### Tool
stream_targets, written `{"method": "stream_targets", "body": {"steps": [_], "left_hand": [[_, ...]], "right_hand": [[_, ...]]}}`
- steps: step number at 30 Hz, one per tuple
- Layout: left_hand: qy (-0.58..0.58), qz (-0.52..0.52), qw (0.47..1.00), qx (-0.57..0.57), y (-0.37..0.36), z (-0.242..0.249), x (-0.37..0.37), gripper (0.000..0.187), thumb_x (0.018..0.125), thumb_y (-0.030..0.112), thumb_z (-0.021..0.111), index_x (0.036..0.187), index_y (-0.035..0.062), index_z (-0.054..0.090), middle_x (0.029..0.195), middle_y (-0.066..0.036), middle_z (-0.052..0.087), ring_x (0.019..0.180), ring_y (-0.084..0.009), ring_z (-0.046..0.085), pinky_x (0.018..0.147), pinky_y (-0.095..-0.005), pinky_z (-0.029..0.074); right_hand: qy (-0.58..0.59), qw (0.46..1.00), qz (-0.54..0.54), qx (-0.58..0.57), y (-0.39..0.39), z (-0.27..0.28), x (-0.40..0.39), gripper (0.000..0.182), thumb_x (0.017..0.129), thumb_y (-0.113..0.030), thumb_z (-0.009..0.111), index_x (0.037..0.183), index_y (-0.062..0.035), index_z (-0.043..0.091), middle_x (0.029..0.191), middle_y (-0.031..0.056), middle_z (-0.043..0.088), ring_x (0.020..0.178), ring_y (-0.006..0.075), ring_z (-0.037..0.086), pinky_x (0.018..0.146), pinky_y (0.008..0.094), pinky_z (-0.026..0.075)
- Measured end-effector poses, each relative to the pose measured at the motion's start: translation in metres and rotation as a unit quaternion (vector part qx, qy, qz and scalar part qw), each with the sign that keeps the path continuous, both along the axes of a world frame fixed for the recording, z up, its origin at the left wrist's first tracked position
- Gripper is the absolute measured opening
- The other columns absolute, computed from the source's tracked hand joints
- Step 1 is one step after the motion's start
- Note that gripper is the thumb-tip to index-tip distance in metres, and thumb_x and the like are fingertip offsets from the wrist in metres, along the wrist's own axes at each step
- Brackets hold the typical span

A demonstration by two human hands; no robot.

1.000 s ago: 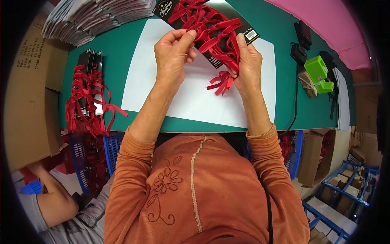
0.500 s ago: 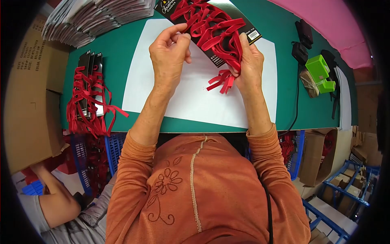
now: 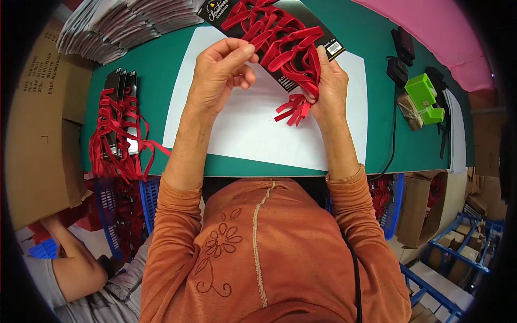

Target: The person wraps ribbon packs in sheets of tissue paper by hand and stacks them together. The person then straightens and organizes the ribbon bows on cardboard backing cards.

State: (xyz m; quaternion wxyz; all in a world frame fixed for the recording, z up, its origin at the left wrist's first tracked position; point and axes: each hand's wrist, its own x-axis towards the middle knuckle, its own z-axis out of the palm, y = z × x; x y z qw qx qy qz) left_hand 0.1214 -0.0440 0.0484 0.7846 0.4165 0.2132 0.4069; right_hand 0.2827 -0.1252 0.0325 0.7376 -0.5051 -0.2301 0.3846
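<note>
A black card of red velvet bows is held tilted above a white sheet on the green table. My right hand is closed on the card's lower right end, gathering the red ribbon tails, which hang below its fingers. My left hand pinches thumb to forefinger at a red ribbon loop on the card's left edge, its other fingers curled loosely. More black cards with red bows lie overlapped at the left of the table, tails trailing over the front edge.
Stacked grey-white packets stand at back left, beside a large carton. To the right are a green plastic device, black items and a cable. Blue baskets sit below the table. Another person's arm shows at lower left.
My left hand has shifted slightly left and down, its thumb and forefinger drawn out along the loop. The right hand keeps its hold, and the card has barely moved.
</note>
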Motion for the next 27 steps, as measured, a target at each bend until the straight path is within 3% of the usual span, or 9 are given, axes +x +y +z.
{"method": "stream_targets", "body": {"steps": [3,9,15,18,19,20,23,24,27], "left_hand": [[0.075,0.087,0.993,0.027,-0.002,-0.005,0.001,0.015,0.08,0.013,0.07,0.086,0.0004,0.064,0.073,-0.01,0.064,0.055,-0.0121,0.059,0.044,-0.0186,0.046],[0.097,0.098,0.99,0.006,-0.006,0.0,0.002,0.013,0.079,0.01,0.07,0.085,0.0004,0.063,0.076,-0.012,0.065,0.058,-0.0129,0.061,0.046,-0.0184,0.047],[0.163,0.146,0.974,0.055,-0.009,-0.005,0.002,0.01,0.078,0.005,0.07,0.084,-0.0007,0.064,0.073,-0.009,0.062,0.055,-0.0114,0.057,0.046,-0.0196,0.045],[0.313,0.166,0.917,0.185,-0.012,-0.003,-0.002,0.009,0.078,0.005,0.07,0.084,0.0004,0.064,0.074,-0.005,0.061,0.055,-0.009,0.053,0.046,-0.0198,0.041],[0.314,0.163,0.917,0.184,-0.012,0.001,-0.003,0.009,0.078,0.005,0.07,0.084,0.0004,0.064,0.074,-0.005,0.061,0.055,-0.009,0.053,0.046,-0.0198,0.041],[0.309,0.2,0.891,0.267,-0.011,0.007,-0.005,0.008,0.078,0.004,0.069,0.083,0.0005,0.064,0.073,-0.005,0.059,0.055,-0.0092,0.052,0.046,-0.021,0.041],[0.276,0.303,0.761,0.503,-0.004,0.025,-0.011,0.008,0.076,0.002,0.068,0.082,0.0006,0.063,0.069,-0.002,0.054,0.053,-0.0101,0.049,0.047,-0.0246,0.042],[0.279,0.303,0.76,0.502,-0.002,0.025,-0.01,0.008,0.076,0.002,0.068,0.082,0.0006,0.063,0.069,-0.002,0.054,0.053,-0.0101,0.049,0.047,-0.0246,0.042],[0.313,0.282,0.679,0.601,0.013,0.026,0.001,0.004,0.079,0.003,0.067,0.081,0.0021,0.064,0.071,0.0,0.054,0.055,-0.0078,0.047,0.048,-0.022,0.039]], "right_hand": [[-0.012,1.0,-0.008,-0.009,0.0,0.0,-0.001,0.029,0.092,-0.032,0.057,0.088,-0.0031,0.059,0.057,0.0016,0.056,0.033,0.003,0.034,0.026,0.0175,0.022],[-0.016,0.998,-0.047,-0.024,0.001,0.003,-0.005,0.028,0.091,-0.031,0.058,0.087,-0.0032,0.06,0.059,0.0023,0.058,0.034,0.0028,0.035,0.026,0.0174,0.022],[-0.024,1.0,0.003,-0.006,-0.002,-0.001,0.005,0.028,0.091,-0.03,0.059,0.087,-0.0025,0.061,0.062,0.0032,0.06,0.036,0.0039,0.041,0.027,0.0167,0.025],[-0.036,0.998,0.029,-0.031,-0.004,-0.003,0.01,0.028,0.091,-0.029,0.06,0.089,-0.0009,0.062,0.065,0.0042,0.062,0.04,0.0054,0.048,0.03,0.0157,0.032],[-0.034,0.999,0.027,-0.033,-0.006,-0.004,0.011,0.028,0.091,-0.029,0.06,0.089,-0.0009,0.062,0.065,0.0042,0.062,0.04,0.0054,0.048,0.03,0.0157,0.032],[-0.052,0.998,0.027,-0.029,-0.007,-0.005,0.012,0.028,0.09,-0.029,0.06,0.088,-0.0007,0.062,0.064,0.0043,0.062,0.041,0.0052,0.048,0.032,0.0156,0.033],[-0.107,0.994,0.035,-0.013,-0.007,-0.004,0.01,0.029,0.09,-0.029,0.06,0.084,0.0,0.064,0.063,0.0044,0.062,0.043,0.0046,0.049,0.036,0.0155,0.037],[-0.105,0.994,0.037,-0.014,-0.008,-0.003,0.008,0.029,0.09,-0.029,0.06,0.084,0.0,0.064,0.063,0.0044,0.062,0.043,0.0046,0.049,0.036,0.0155,0.037],[-0.175,0.984,0.043,0.009,-0.012,0.002,0.002,0.03,0.09,-0.029,0.061,0.083,-0.0001,0.064,0.062,0.0044,0.062,0.043,0.005,0.049,0.038,0.0156,0.038]]}}
